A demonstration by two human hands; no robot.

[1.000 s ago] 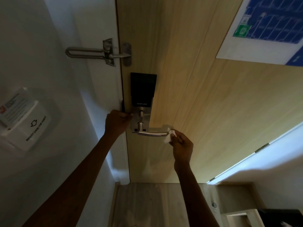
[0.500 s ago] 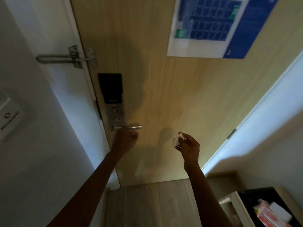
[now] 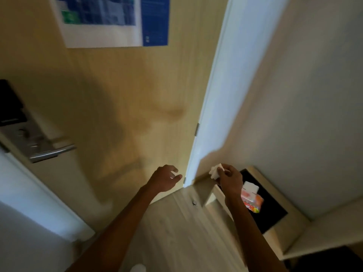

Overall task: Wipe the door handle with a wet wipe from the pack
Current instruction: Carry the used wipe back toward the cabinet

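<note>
The silver lever door handle (image 3: 52,153) sticks out from its lock plate at the far left of the wooden door (image 3: 125,91), with no hand on it. My right hand (image 3: 228,179) pinches a crumpled white wet wipe (image 3: 214,170) near the door's hinge side. Just below that hand, the orange and white wipe pack (image 3: 251,199) lies on a low stand. My left hand (image 3: 166,178) hovers open in front of the door's lower part, holding nothing.
A dark lock panel (image 3: 9,104) sits above the handle. A blue and white notice (image 3: 110,20) hangs high on the door. The low wooden stand with a black top (image 3: 273,214) fills the right corner. A door stop (image 3: 194,202) sits on the wood floor.
Both hands have left the handle and swung right, toward the corner stand. The right hand still carries the wipe. The view has turned right, so the handle now lies far left.
</note>
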